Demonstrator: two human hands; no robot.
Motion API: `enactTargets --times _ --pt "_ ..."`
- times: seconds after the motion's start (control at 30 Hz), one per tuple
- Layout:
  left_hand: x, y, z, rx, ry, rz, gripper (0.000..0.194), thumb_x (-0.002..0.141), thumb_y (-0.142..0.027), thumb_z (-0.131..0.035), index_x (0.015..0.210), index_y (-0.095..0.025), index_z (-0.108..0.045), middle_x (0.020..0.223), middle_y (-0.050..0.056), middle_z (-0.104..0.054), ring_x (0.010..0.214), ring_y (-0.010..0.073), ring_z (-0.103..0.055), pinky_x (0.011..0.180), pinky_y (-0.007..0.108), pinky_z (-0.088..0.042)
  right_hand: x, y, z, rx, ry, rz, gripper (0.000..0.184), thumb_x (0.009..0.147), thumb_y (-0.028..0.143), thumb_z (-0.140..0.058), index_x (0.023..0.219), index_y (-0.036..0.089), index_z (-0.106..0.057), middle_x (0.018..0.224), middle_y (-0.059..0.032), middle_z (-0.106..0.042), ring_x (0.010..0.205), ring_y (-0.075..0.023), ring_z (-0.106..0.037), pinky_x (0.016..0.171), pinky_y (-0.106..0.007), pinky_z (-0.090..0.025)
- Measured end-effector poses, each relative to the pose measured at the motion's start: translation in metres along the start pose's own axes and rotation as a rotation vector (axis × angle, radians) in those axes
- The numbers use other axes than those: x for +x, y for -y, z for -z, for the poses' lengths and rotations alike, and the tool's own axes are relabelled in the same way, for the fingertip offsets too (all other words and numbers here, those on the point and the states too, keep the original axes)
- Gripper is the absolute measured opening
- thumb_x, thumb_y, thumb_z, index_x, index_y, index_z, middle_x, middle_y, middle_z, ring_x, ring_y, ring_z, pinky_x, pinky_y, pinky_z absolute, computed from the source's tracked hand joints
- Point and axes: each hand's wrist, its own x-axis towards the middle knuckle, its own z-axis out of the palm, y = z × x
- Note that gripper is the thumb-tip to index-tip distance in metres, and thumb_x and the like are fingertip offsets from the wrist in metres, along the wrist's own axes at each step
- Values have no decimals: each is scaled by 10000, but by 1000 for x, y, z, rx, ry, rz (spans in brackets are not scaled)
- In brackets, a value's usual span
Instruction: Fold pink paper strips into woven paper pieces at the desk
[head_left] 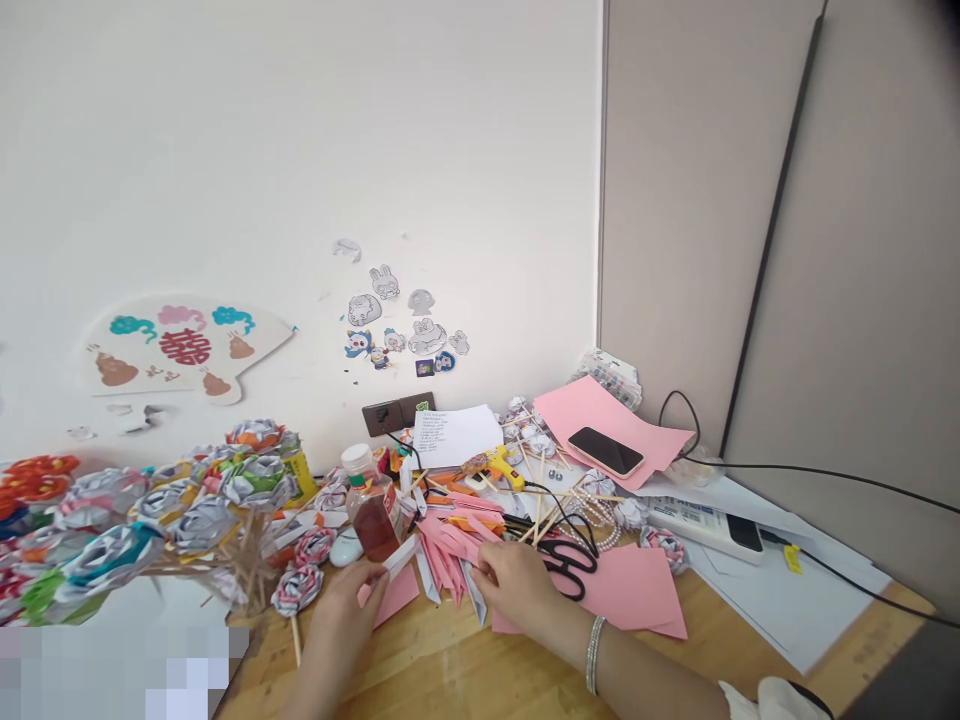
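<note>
My left hand point(341, 615) is closed in a pinch on a narrow white paper strip point(403, 557) at the front of the table. Under that strip lies a small pink sheet point(397, 597). To the right, my right hand point(517, 585) has its fingers curled together over a folded grey-white strip point(475, 597); whether it grips this strip or something else is hidden. Between both hands spreads a pile of folded pink paper strips point(444, 555). Black-handled scissors point(568, 570) lie just beyond my right wrist, partly on pink sheets point(637, 595).
A bottle of reddish-brown liquid point(373, 510) stands behind my left hand. Paper flowers point(202, 520) crowd the left side. A yellow glue gun point(504, 467), wooden sticks, a written sheet point(457, 437), a phone point(605, 451) and a power strip point(701, 527) with cables lie behind and right.
</note>
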Motion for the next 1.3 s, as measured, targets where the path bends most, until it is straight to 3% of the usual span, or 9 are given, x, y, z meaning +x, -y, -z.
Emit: enactTargets --times 0.1,0.27,0.33,0.5,0.7,0.8,1.0,1.2,1.3 --pt "-1 -17 8 -174 10 -29 168 687 -349 -497 639 -222 -595 720 30 -671 706 204 -607 668 272 -469 0 4 4 119 -7 24 117 747 276 -489 806 189 -542 748 -9 -577 692 -138 -499 594 -225 -309" --pt "-4 -31 8 -477 164 -11 122 678 -314 -546 658 -206 -600 664 20 -636 629 174 -584 605 254 -473 -1 9 12 332 -63 54 383 729 322 -530 1089 214 -460 1051 -55 -526 914 -193 -477 749 -283 -352" --pt "-6 -35 5 -608 217 34 127 656 -318 -572 688 -200 -607 653 16 -630 593 169 -576 566 257 -479 -1 9 10 460 6 26 387 720 306 -541 1092 232 -468 1026 -45 -543 828 -177 -514 699 -273 -377" --pt "-9 -49 2 -812 248 192 259 573 -402 -622 731 -197 -624 732 34 -662 647 203 -601 582 292 -498 -3 8 -4 822 270 -82 177 759 272 -480 862 188 -597 671 -18 -589 546 -124 -508 506 -220 -370" --pt "-12 -53 -1 -817 325 148 171 622 -320 -615 745 -207 -655 584 -4 -643 579 175 -579 616 271 -462 -5 15 -4 1132 340 -202 288 734 333 -517 970 189 -595 597 -5 -570 515 -110 -508 511 -221 -375" --pt "-14 -51 -5 -931 313 220 115 635 -278 -612 705 -202 -664 572 -14 -637 626 166 -579 638 251 -450 -4 18 0 1243 360 -231 291 712 354 -545 923 166 -619 612 -15 -580 513 -96 -500 530 -228 -383" --pt "-17 -56 -4 -1233 380 453 149 583 -286 -663 684 -178 -671 681 9 -680 654 162 -603 690 277 -463 -5 14 -3 1267 340 -193 337 674 395 -596 898 146 -629 690 -30 -592 563 -89 -507 559 -228 -396" --pt "-15 -54 -6 -1056 384 404 343 584 -333 -659 890 -181 -641 532 -34 -645 547 136 -577 594 241 -457 -6 15 -2 1130 276 -122 305 699 371 -580 923 168 -618 708 -21 -599 602 -100 -529 574 -221 -404" --pt "-15 -49 -10 -997 380 370 291 593 -338 -646 826 -164 -638 455 -47 -615 490 130 -564 542 223 -436 -5 15 -1 1121 265 -99 367 704 340 -581 1039 193 -556 725 -19 -610 590 -106 -541 573 -231 -418"
